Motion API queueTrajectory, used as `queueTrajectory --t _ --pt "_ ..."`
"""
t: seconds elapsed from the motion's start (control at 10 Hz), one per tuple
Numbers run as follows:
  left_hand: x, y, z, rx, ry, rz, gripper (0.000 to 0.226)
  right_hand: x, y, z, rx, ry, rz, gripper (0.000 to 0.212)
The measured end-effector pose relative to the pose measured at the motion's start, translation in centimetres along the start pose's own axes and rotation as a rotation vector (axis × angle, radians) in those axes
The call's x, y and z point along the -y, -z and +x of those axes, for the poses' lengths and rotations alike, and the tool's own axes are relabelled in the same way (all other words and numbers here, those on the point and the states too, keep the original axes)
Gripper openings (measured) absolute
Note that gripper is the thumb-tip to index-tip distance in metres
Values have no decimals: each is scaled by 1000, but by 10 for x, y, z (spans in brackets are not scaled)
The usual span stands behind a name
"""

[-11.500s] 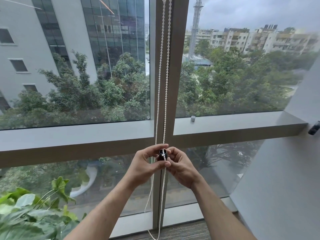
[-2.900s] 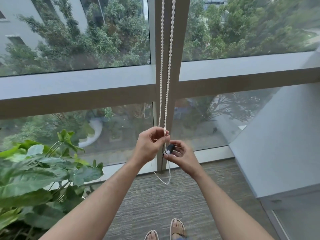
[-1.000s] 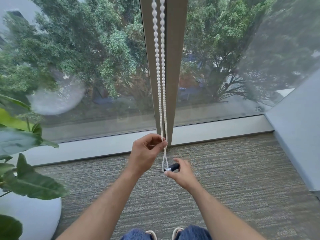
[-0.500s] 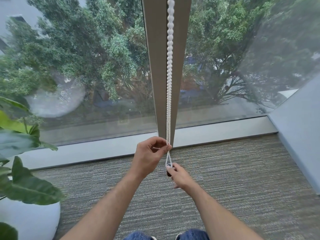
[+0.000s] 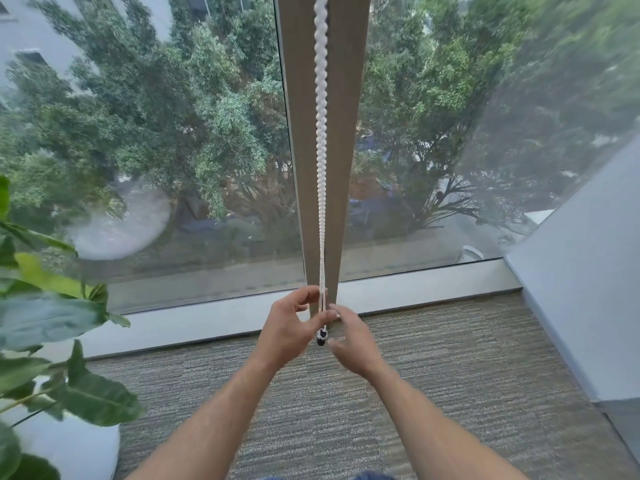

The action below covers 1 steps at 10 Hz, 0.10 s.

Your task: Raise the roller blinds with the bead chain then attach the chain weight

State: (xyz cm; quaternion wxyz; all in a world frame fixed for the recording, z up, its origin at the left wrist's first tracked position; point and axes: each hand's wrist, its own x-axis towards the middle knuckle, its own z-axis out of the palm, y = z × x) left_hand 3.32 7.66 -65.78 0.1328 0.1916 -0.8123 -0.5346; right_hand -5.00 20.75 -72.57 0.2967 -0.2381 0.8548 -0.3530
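Chain weight hanging at the bottom of the bead chain, between the two hands, in front of the window post.

At far left a leafy plant [image 5: 45,306] stands in a white pot. The left hand [image 5: 289,327] has its thumb and forefinger closed narrowly on the bead chain [image 5: 320,133] just above its lower loop. The chain runs straight up and down along the brown window post [image 5: 341,150], both strands close together. The small dark chain weight [image 5: 321,337] hangs at the loop's bottom, just below the left fingertips and just left of the right hand [image 5: 353,341], which is loosely open and holds nothing; whether its fingertips touch the weight I cannot tell. The weight looks seated, so letting go is likely next.
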Motion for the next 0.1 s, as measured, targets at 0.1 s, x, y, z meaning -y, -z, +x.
queueTrajectory --t 0.1 --pt "-23 9 4 -14 27 1 37 29 25 -2 -167 160 -147 66"
